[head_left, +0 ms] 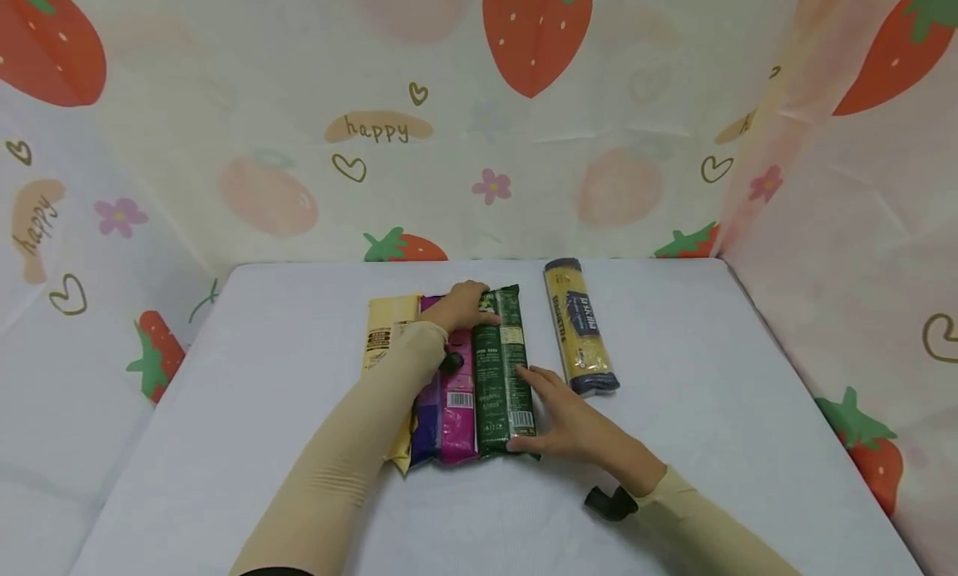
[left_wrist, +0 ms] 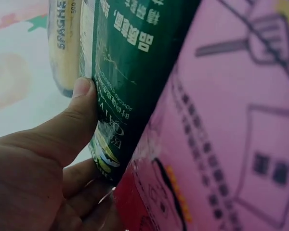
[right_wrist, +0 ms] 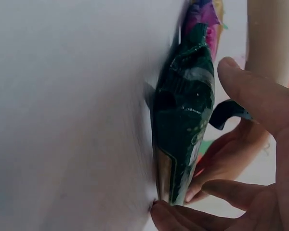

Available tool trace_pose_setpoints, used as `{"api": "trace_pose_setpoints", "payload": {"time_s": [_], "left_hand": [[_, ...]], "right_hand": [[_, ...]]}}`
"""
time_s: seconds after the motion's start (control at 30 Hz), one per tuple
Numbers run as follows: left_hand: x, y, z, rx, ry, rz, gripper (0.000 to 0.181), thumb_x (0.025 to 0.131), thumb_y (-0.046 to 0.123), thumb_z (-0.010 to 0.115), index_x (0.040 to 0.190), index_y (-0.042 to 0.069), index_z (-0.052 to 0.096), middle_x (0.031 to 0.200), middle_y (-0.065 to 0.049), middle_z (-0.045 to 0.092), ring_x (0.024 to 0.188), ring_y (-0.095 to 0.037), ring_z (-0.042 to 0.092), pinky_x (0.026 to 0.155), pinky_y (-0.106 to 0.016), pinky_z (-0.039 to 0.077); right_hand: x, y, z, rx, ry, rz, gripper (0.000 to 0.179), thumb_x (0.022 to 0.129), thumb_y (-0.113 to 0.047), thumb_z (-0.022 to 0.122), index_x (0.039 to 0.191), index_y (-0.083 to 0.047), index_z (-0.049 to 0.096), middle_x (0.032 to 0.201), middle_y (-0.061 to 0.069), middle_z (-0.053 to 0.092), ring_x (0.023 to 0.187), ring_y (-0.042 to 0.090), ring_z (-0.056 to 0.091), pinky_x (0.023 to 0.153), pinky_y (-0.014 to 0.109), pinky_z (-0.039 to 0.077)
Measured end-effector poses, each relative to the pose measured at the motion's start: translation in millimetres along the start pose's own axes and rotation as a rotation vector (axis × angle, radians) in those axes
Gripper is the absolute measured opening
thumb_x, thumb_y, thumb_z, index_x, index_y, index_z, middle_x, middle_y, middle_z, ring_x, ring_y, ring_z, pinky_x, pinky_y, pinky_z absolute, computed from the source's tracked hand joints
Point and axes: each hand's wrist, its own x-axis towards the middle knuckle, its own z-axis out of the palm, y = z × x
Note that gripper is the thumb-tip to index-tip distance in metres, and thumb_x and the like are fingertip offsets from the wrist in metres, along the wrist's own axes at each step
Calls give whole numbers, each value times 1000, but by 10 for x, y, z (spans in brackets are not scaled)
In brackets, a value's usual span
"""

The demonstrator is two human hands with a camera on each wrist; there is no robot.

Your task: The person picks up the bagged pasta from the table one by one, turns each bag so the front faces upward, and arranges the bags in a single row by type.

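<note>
The green packet [head_left: 494, 381] lies beside the magenta packet [head_left: 458, 430] toward the far edge of the counter [head_left: 688, 376], its far end gripped by the left hand [head_left: 459, 307]. The right hand [head_left: 572, 422], fingers spread, touches its right side.

Beige sleeves [head_left: 340, 455], black wrist cameras [head_left: 615, 507]

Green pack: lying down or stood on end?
Lying down. The head view shows the green pack stretched out on the white table, broad printed face up, alongside the magenta pack.
</note>
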Motion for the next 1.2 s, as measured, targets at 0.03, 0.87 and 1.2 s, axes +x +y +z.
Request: {"api": "trace_pose_setpoints", "payload": {"time_s": [0.03, 0.87, 1.2], "left_hand": [[-4, -3, 2, -3, -1, 2, 76, 107, 39, 69, 163, -4, 39, 166, -26, 40, 156, -42, 35, 128, -50, 31], [-43, 24, 16, 38, 9, 1, 70, 107, 39, 68, 162, 2, 45, 165, -23, 42, 153, -39, 40, 125, -51, 36], [23, 15, 88, 118, 25, 18, 70, 108, 42, 66, 162, 2, 43, 163, -22, 46, 155, -36, 40, 131, -51, 25]], "right_hand": [[6, -10, 9, -7, -7, 3, 114, 84, -53, 91, 171, -10, 29, 172, 22, 30, 156, 43, 34, 119, 62, 41], [136, -216, 155, -178, -23, 13, 138, 68, -59, 100, 170, -3, 25, 172, 32, 18, 148, 49, 38, 113, 61, 48], [140, -251, 188, -229, -1, 33, 133, 68, -53, 102, 169, -5, 30, 170, 31, 25, 146, 49, 40, 112, 61, 48]]}}
